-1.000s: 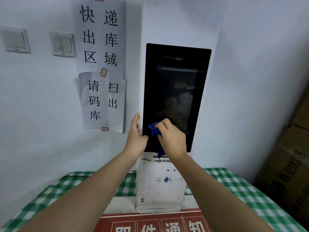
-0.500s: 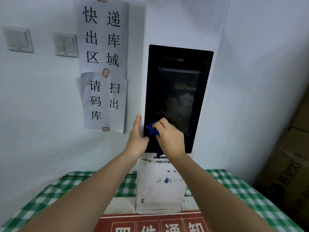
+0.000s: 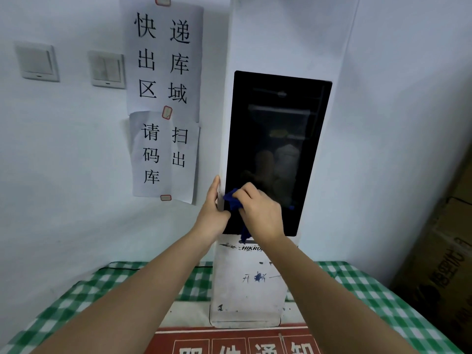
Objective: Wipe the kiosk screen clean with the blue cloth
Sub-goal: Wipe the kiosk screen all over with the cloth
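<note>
Gripping the blue cloth [image 3: 232,199], the right hand [image 3: 260,213] has shifted left to the kiosk screen [image 3: 275,139] lower-left corner. Left hand [image 3: 213,213] still braces the edge, fingers straight; upper glass remains unwiped

We see soft, even, cool-toned indoor light with only faint shadows beside the taped paper signs [image 3: 163,103]. The dark kiosk screen [image 3: 278,139] mirrors dim shapes instead of hard glare. Wide-angle distortion bows the wall edges, and the checked tabletop [image 3: 378,297] and forearms blur toward the lower corners.
</note>
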A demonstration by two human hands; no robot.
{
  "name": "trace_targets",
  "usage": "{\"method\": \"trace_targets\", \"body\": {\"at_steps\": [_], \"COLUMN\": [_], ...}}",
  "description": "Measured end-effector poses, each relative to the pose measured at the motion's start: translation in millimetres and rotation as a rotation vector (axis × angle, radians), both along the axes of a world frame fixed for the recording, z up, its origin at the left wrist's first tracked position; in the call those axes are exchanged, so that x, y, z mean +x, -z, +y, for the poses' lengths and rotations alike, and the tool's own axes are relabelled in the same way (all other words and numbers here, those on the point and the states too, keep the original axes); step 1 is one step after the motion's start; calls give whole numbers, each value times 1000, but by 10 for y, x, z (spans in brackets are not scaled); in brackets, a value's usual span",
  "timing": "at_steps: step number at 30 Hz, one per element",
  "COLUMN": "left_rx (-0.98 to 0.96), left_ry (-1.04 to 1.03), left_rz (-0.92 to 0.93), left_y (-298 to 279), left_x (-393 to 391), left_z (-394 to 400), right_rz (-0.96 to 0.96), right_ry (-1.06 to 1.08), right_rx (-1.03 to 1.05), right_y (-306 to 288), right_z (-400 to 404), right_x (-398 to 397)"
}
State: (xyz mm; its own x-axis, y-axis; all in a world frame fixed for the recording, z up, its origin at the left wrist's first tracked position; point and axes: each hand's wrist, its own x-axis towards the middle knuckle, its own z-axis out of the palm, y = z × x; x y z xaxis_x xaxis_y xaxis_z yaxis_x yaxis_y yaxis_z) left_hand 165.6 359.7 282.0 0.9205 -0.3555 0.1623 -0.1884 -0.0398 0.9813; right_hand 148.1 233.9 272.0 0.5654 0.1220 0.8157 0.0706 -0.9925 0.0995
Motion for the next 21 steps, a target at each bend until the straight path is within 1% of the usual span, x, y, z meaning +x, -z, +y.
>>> {"method": "trace_targets", "body": {"at_steps": [2, 4, 5, 7, 11, 14, 16, 19, 21], "left_rx": [0, -4, -3, 0, 0, 8, 16, 11, 1], "left_ry": [4, 6, 7, 8, 10, 6, 10, 33, 38], "left_rz": [2, 3, 3, 5, 6, -1, -1, 22, 42], "left_y": [14, 14, 7, -6, -27, -33, -33, -37, -19], "left_x": [15, 22, 20, 14, -17, -24, -19, -12, -17], "left_z": [3, 8, 7, 7, 10, 19, 28, 43, 47], "right_rz": [-38, -108, -134, -127, -18, 31, 1, -83, -113], "right_ry": [27, 51, 55, 52, 13, 11, 0, 23, 21], "right_rx": [60, 201, 240, 206, 1, -157, -131, 25, 78], "right_y": [-91, -195, -223, -196, 37, 69, -8, -134, -127], "right_z": [-60, -73, -56, 27, 118, 68, 29, 51, 107], "right_x": [-11, -5, 5, 27, 55, 30, 28, 34, 46]}}
